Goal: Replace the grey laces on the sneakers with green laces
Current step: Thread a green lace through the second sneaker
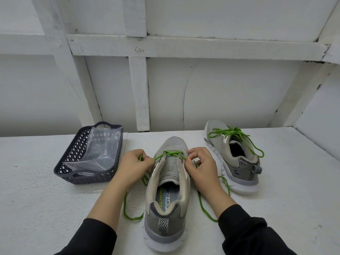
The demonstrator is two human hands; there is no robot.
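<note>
Pinching the green lace [172,154], the left hand [135,163] holds one end by the shoe's left side. The right hand [201,162] pinches the other end at a hole on the right. To do this well, I think both ends should be pulled even, then poked through the next holes, flat and snug. The near sneaker [161,216] sits in the lower middle. The far sneaker [217,142], at the right, already has its own green lace. A dark basket [73,155] with a clear bag [100,150] sits at the left on the white counter [46,208]. White boards [165,46] fill the wall behind.

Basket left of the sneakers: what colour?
The basket is dark blue-grey with lattice-cut walls; clearest in the head view.
</note>
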